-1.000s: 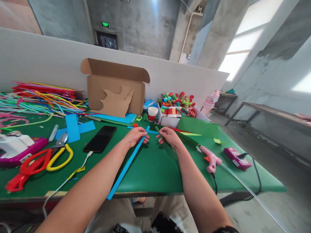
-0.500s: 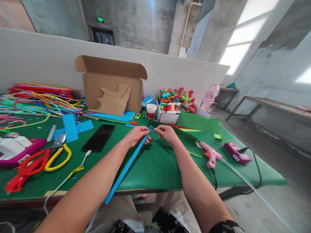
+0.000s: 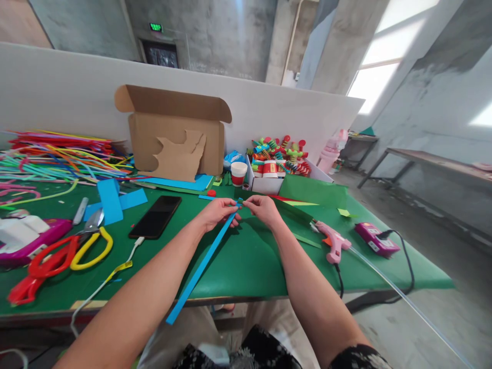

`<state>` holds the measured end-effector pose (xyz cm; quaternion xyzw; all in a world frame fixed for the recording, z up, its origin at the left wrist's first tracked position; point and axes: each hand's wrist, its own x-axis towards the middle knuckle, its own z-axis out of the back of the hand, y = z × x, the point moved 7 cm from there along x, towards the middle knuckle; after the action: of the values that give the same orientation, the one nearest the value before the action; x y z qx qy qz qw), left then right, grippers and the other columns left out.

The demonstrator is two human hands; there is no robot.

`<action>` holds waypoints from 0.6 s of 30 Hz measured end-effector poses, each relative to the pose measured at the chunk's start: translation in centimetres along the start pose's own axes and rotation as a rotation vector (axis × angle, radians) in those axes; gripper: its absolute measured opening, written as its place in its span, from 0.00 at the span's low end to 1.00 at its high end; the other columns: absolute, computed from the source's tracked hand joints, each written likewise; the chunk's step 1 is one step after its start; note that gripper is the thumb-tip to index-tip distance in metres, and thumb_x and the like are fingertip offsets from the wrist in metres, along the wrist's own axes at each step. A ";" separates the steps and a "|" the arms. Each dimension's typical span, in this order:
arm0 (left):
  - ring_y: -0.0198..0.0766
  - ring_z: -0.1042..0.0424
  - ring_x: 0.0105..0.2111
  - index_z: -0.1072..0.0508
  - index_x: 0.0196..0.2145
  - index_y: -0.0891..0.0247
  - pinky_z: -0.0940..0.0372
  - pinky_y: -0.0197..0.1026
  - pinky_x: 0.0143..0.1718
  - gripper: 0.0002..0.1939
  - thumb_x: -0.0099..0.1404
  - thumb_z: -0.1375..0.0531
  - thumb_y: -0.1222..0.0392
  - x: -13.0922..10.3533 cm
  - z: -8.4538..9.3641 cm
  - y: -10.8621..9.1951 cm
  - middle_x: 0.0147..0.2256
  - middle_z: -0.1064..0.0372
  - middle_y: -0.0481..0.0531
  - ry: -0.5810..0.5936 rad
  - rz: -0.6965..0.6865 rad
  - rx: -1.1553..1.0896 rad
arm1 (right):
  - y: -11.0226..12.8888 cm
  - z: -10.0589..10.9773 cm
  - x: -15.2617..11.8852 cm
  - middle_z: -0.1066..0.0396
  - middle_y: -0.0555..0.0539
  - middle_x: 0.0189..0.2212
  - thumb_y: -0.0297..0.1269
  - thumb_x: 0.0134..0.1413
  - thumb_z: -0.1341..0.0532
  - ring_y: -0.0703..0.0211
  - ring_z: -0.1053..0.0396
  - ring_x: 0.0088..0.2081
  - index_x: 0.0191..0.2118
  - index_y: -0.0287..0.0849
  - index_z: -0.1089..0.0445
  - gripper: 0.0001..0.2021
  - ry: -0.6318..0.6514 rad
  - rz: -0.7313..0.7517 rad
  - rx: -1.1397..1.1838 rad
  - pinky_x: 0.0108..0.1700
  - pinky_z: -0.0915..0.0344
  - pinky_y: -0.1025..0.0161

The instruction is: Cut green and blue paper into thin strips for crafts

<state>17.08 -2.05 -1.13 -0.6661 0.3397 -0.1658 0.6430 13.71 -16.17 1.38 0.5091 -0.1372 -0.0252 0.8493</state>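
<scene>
A long blue paper strip (image 3: 205,267) slants from my fingers down past the table's front edge. Close to its upper end, my left hand (image 3: 219,212) is closed on it, thumb and fingers pinched. My right hand (image 3: 262,209) pinches the strip's folded tip, just beside the left fingertips. The tip is small and partly covered by the fingers, so its exact fold is hard to make out. Both hands are just above the green table (image 3: 246,266). Right of them lies a pink glue gun (image 3: 333,242) with a clear glue stick in its back.
Scissors (image 3: 57,256), a phone (image 3: 156,217) with a cable and blue paper pieces (image 3: 111,201) lie left. Colourful strips (image 3: 65,154) and a cardboard box (image 3: 177,133) stand behind. A paper cup (image 3: 239,174), a white box (image 3: 265,185) of crafts and a purple power block (image 3: 376,241) are also there.
The folded tip of the blue strip sits a little differently between my fingertips. My right fingers have come slightly nearer to the left ones. The view has shifted a little.
</scene>
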 end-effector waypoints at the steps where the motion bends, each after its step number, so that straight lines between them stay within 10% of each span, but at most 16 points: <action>1: 0.35 0.26 0.19 0.30 0.33 0.66 0.31 0.34 0.22 0.08 0.62 0.34 0.62 0.0 0.1 0.0 0.22 0.25 0.51 -0.005 0.002 0.000 | 0.1 0.1 0.0 0.38 0.57 0.15 0.42 0.49 0.38 0.66 0.41 0.18 0.27 0.43 0.31 0.08 -0.014 0.003 -0.005 0.24 0.45 0.67; 9: 0.35 0.27 0.18 0.30 0.31 0.67 0.31 0.36 0.23 0.08 0.62 0.34 0.61 0.5 0.9 0.5 0.21 0.27 0.51 -0.037 0.026 0.003 | 0.2 -1.3 -0.3 0.28 0.56 0.26 0.37 0.52 0.44 0.64 0.34 0.18 0.30 0.48 0.49 0.09 0.062 -0.029 0.169 0.22 0.37 0.65; 18: 0.35 0.28 0.18 0.31 0.30 0.66 0.32 0.34 0.21 0.11 0.60 0.33 0.59 0.6 0.7 0.6 0.21 0.27 0.50 -0.020 0.013 -0.007 | 1.0 -1.1 -0.1 0.37 0.55 0.24 0.42 0.54 0.42 0.64 0.38 0.28 0.28 0.44 0.39 0.09 0.062 0.145 0.013 0.32 0.39 0.66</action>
<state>17.79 -1.90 -1.86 -0.6677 0.3382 -0.1539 0.6451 13.82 -14.68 1.77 0.5038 -0.1472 0.0530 0.8495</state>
